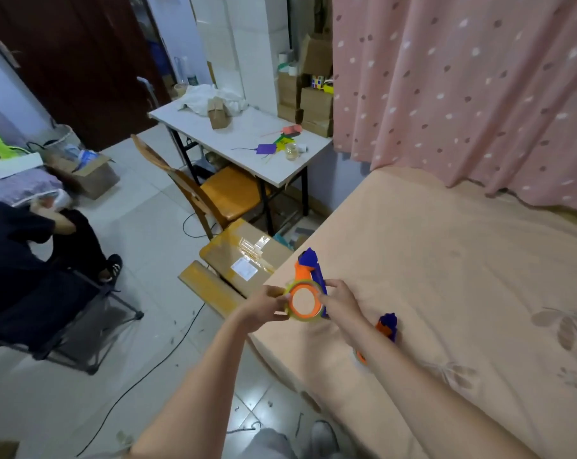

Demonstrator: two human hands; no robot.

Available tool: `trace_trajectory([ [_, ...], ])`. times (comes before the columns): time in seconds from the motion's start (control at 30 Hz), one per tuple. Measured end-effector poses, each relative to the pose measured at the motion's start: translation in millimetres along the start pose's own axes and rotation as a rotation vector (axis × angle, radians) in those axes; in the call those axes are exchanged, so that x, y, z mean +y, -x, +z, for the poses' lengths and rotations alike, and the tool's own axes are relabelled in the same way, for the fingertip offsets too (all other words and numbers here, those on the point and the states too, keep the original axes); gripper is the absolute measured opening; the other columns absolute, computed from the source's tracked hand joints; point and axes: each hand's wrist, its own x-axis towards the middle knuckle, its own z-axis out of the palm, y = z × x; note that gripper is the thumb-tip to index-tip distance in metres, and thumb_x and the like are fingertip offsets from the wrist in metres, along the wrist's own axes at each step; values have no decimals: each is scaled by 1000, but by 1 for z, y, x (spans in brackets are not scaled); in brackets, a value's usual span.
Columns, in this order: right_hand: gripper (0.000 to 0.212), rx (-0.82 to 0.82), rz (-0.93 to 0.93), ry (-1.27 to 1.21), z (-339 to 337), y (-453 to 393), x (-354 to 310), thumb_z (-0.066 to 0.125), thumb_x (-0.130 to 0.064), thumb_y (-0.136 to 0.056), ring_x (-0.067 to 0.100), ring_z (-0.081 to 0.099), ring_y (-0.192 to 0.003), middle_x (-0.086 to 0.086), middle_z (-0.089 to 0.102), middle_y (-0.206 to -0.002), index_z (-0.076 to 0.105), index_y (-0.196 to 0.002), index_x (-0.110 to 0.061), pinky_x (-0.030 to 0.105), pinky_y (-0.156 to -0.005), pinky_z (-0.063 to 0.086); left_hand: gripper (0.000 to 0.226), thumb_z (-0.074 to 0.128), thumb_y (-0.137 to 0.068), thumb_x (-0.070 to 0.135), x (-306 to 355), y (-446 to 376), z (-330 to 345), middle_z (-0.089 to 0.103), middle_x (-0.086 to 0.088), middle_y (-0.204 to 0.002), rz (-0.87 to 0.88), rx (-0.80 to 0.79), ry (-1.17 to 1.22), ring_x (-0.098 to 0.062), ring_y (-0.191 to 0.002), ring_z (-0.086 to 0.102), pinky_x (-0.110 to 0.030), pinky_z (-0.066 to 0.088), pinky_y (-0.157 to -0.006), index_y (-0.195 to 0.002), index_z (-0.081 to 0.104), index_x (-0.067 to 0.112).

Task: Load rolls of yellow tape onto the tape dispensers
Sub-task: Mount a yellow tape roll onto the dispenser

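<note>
The left hand (264,306) pinches the yellow tape roll (305,304) at its 9 o'clock rim, and the right hand (340,298) grips the tape dispenser (310,270) at 3 o'clock. The roll seems light and stiff, so it is best held by the rim.

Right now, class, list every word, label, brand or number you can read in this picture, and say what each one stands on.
No text in this view can be read.
White shipping label on the cardboard box: print too small and blurred.
Bottle by the door: label too blurred.
Tape dispenser and yellow tape roll, held by the left hand and right hand: no visible lettering.
</note>
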Motion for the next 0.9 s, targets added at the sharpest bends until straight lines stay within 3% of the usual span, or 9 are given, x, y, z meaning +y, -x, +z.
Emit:
trace_trajectory([
  [0.13,33,3,65,-48,5,-20,-4,65,-12,-92,29,68,-105,10,64,-124,54,-120,-25,45,-84,61,25,52,-104,10,9,-29,-21,60,-19,-115,-28,-89,-22,-27,-107,60,-40,55,-97,-124,57,-4],
  [0.27,30,67,90,-110,18,-32,-5,63,-10,-96,27,67,-93,14,66,-121,52,-123,-17,39,-75,59,20,49,-105,11,14,-57,-39,59,-18,-115,-43,-162,-41,-26,-103,61,-41,54,-98,-119,57,-2],
  [0.37,31,107,107,-112,30,-39,-4,62,-11,-98,21,66,-87,7,67,-112,53,-128,-11,31,-68,55,27,51,-105,11,11,-77,-55,62,-19,-117,-100,-231,-32,-29,-108,61,-42,52,-101,-125,57,-6],
  [0.5,32,154,148,-40,48,-48,6,60,-12,-98,20,66,-89,8,63,-122,52,-129,-11,28,-64,53,19,50,-105,10,2,-100,-66,58,-18,-112,-170,-307,-72,-28,-106,58,-41,51,-102,-117,60,-1],
  [0.63,26,229,201,-49,62,-54,21,58,-6,-97,21,65,-84,8,66,-112,53,-121,-13,35,-67,55,16,52,-103,6,-12,-122,-68,57,-19,-108,-214,-308,-79,-29,-102,55,-44,48,-104,-116,60,1],
  [0.77,21,269,254,-26,73,-60,34,54,1,-88,24,60,-79,12,69,-94,62,-91,-18,36,-65,50,29,58,-99,3,-30,-140,-62,61,-19,-106,-230,-227,-100,-27,-97,56,-39,49,-93,-126,58,-10],
  [0.9,15,312,318,45,80,-71,46,51,2,-87,25,58,-75,12,64,-85,64,-93,-5,28,-59,46,28,61,-98,3,-50,-153,-55,57,-15,-85,-240,-176,-156,-22,-78,50,-32,45,-73,-116,63,-18],
])
